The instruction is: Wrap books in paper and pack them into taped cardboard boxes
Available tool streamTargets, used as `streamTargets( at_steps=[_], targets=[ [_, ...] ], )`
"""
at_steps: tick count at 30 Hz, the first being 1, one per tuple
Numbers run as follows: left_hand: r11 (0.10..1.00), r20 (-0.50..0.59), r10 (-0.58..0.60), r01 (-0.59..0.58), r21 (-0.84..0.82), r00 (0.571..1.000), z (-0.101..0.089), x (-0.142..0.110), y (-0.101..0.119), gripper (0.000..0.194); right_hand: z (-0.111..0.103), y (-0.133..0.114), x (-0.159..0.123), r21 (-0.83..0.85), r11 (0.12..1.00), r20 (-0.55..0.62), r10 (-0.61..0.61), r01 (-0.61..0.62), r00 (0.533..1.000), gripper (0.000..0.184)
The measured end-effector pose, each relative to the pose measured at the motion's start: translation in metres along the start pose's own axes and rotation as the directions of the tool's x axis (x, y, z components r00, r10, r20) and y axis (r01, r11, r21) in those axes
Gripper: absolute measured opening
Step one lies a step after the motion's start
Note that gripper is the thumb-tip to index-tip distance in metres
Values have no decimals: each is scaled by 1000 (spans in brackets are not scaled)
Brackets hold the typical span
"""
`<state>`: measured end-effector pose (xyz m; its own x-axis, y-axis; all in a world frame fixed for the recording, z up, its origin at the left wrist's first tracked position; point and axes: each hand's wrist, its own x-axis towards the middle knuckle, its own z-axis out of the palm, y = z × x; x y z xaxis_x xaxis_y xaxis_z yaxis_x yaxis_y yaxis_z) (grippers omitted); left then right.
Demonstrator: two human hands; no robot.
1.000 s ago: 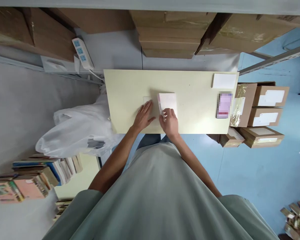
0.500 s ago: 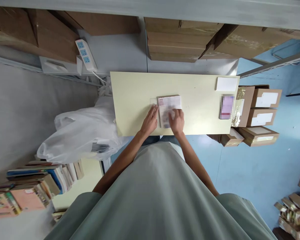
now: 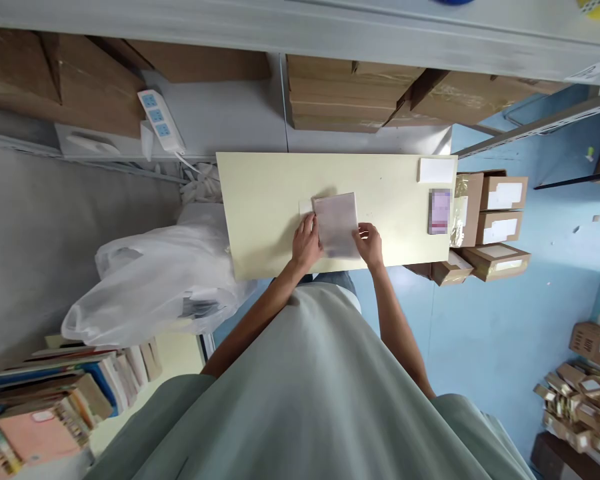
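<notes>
Although its contents are blurred, the pale packet is seen lying near the middle of the frame, on the front half of the worktop, slightly tilted to the worktop's edge. The left hand is set at the packet's left side, fingers close together and bent; whether they grip it cannot be confirmed. The right hand is narrow, its thumb and fingers holding the packet's right edge near the lower corner. A small translucent slip lies just beside the packet's upper left. Toward the right end of the worktop are a white box and, below it, a purple item. The packet is judged light and thin, with a smooth, probably slippery outer film that could crease. Sound holding points are the two opposite side edges, pinched lightly; pressure on the flat face may let it slide.
</notes>
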<state>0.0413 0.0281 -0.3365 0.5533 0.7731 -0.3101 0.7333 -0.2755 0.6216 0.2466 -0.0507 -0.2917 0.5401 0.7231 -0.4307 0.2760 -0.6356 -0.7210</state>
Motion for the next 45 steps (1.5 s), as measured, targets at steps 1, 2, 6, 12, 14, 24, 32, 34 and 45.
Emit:
streamTargets(
  at_steps=[1, 2, 6, 12, 14, 24, 32, 34, 45],
  targets=[
    [1000, -6, 9, -9, -25, 1000, -1, 2, -2, 91, 0, -8, -7, -16, 999, -1, -34, 34, 999, 33],
    [998, -9, 17, -18, -54, 1000, -3, 3, -4, 89, 1, -17, -14, -33, 997, 0, -68, 68, 998, 30],
    [982, -84, 22, -37, -185, 996, -25, -3, -12, 64, 21, -53, -44, -105, 977, 31, -184, 186, 982, 22],
    [897, -299, -96, -48, -439, 949, -66, -45, -20, 29, 95, -85, -70, -214, 943, 133, -229, 253, 964, 28],
    [887, -323, -206, 36, -461, 924, -69, -53, -35, 29, 117, -86, -69, -228, 929, 205, -249, 293, 947, 31],
    [916, -286, -335, 240, -320, 898, -48, -31, -103, 42, 109, -35, -12, -287, 957, 178, 6, 46, 984, 44],
    [853, -258, -452, 328, -407, 854, -47, -44, -88, 41, 125, -37, -21, -324, 946, 135, 39, 7, 990, 50],
    [840, -284, -479, 339, -424, 831, -55, -40, -98, 41, 138, -47, -13, -329, 944, 140, 28, 20, 990, 49],
    [793, -421, -544, 279, -542, 726, -121, 38, -167, 46, 214, -137, 60, -332, 939, 146, -45, 92, 988, 45]
  ],
)
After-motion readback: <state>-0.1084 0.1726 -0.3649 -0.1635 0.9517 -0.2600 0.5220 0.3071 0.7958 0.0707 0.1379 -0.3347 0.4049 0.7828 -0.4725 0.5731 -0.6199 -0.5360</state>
